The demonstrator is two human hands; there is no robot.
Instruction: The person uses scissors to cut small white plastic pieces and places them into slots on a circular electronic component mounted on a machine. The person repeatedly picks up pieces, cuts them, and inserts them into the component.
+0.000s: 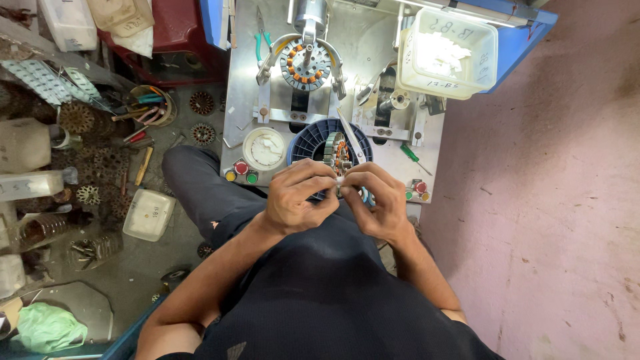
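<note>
left hand (298, 195), right hand (377, 200), pinching stator (339, 157)

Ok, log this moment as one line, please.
left hand: pinching small white piece | right hand: pinching it too | stator: upright in blue ring holder just beyond hands | bench: second stator on fixture

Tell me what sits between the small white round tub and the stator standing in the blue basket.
In the head view, only the blue basket's rim separates the white tub from the stator; both hands work just below.
</note>
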